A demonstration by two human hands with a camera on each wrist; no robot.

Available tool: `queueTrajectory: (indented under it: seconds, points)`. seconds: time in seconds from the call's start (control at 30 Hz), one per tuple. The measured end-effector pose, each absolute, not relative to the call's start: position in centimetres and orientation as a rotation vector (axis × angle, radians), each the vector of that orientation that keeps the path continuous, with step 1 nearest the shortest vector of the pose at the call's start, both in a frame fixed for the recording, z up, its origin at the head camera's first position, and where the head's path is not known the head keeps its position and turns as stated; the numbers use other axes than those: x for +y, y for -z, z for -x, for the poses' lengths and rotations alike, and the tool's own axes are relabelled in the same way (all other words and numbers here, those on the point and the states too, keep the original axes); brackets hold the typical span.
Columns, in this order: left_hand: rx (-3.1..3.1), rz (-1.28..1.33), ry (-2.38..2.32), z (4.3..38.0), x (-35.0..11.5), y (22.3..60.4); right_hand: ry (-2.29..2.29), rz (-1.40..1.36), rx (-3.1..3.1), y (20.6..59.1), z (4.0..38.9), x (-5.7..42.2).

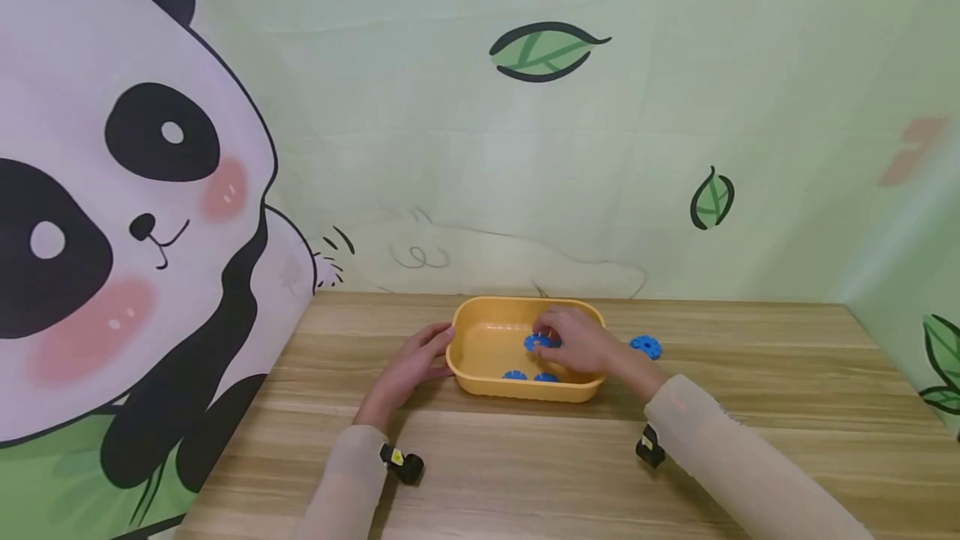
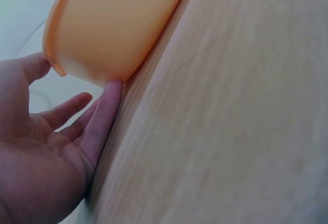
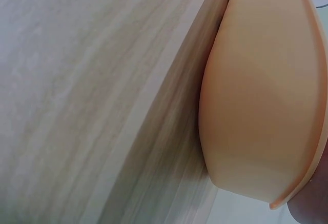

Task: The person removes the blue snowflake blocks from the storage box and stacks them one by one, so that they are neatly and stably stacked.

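Note:
A yellow-orange plastic basin (image 1: 480, 348) stands on the wooden table. Inside it, near the front wall, lie two blue notched discs (image 1: 514, 376), partly hidden by the rim. My right hand (image 1: 576, 342) reaches over the basin's right side and pinches another blue disc (image 1: 536, 342) between thumb and fingers. In the right wrist view the basin's wall (image 3: 261, 90) hides most of that hand. My left hand (image 1: 411, 361) rests against the basin's left end. The left wrist view shows its thumb (image 2: 37, 66) at the rim and a fairly straight finger (image 2: 105, 116) touching low on the wall.
One more blue notched disc (image 1: 646, 347) lies on the table (image 1: 750, 357) to the right of the basin, beyond my right forearm. Behind the table hangs a pale green backdrop (image 1: 420, 107) printed with a panda and leaves. Each wrist wears a small black camera (image 1: 405, 467).

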State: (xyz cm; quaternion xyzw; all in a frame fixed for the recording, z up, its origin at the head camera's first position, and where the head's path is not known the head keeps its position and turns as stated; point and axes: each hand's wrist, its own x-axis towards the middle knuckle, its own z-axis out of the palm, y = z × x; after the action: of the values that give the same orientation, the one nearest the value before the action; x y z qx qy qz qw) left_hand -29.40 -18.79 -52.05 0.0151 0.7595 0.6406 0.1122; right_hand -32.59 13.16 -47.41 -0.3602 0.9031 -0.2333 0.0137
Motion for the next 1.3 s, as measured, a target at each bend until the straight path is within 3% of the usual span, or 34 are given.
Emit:
queueTrajectory:
  seconds: [0.93,1.3]
  points:
    - [2.226,-0.049,-1.895,29.4,-18.7,52.0,0.755,1.107,2.801,47.0,32.6,13.2]
    - [2.209,-0.064,-1.915,29.4,-18.7,52.0,0.875,1.053,2.814,45.6,32.9,15.4]
